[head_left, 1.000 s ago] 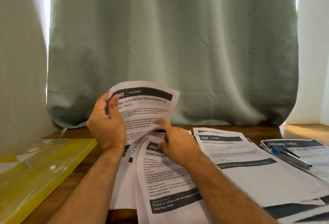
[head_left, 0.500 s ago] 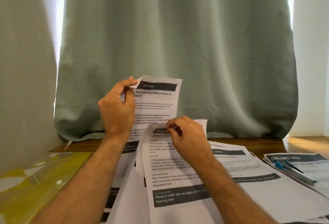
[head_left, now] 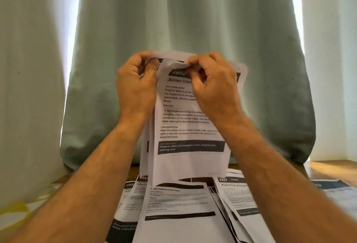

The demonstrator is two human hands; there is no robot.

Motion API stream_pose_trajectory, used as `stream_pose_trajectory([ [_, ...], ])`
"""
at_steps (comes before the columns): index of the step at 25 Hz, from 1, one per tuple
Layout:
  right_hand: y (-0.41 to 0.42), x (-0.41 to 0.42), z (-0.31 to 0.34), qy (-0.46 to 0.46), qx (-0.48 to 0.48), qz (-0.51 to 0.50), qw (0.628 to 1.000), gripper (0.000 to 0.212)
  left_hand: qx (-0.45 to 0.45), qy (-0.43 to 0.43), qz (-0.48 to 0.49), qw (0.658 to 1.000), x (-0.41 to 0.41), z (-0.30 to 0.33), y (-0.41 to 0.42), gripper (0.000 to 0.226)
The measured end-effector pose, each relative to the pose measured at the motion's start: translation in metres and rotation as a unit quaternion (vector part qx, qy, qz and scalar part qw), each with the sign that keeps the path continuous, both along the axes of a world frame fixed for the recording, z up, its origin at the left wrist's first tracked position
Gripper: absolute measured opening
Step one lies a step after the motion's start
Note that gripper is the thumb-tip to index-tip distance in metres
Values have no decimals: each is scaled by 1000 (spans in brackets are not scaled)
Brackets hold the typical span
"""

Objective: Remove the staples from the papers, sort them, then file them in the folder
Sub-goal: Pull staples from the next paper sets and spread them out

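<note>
White printed sheets (head_left: 191,119) are hanging upright in front of the pale green curtain (head_left: 193,20), lifted clear of the bench (head_left: 328,167) — both hands are gripping the top edge. The left hand (head_left: 135,84) is curling its fingers round the upper left corner, pinching it, while the right hand (head_left: 214,82) is pinching the top edge just beside it, thumb and fingertips pressed on the dark header strip. The front page is reading "Screen Clea…", with more pages hanging behind it. Below, loose papers (head_left: 179,210) are lying spread across the bench, one headed "2437" (head_left: 234,190) to the right. A yellow folder (head_left: 21,210) is showing, blurred, at the lower left edge.
</note>
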State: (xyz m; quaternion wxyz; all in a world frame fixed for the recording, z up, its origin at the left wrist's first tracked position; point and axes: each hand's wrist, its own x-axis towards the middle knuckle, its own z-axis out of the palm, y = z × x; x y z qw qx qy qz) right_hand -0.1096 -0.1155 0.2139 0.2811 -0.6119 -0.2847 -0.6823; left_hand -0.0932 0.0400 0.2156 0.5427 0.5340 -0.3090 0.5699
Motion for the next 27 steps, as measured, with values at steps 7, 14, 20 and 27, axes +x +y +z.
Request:
stream_pose_trajectory([
  [7,-9,37,-51,207,-79,-104,970,21,-76,446,-276,848,55,-77,-21,13],
  [14,-20,84,-166,484,-133,-168,848,20,-76,599,-264,753,81,-203,-35,18],
  [20,-18,83,-175,478,-116,-171,853,21,-92,578,-210,783,93,-210,-35,16],
  [27,-22,72,-174,269,-95,-187,940,13,-144,507,-206,824,91,-206,-38,19],
])
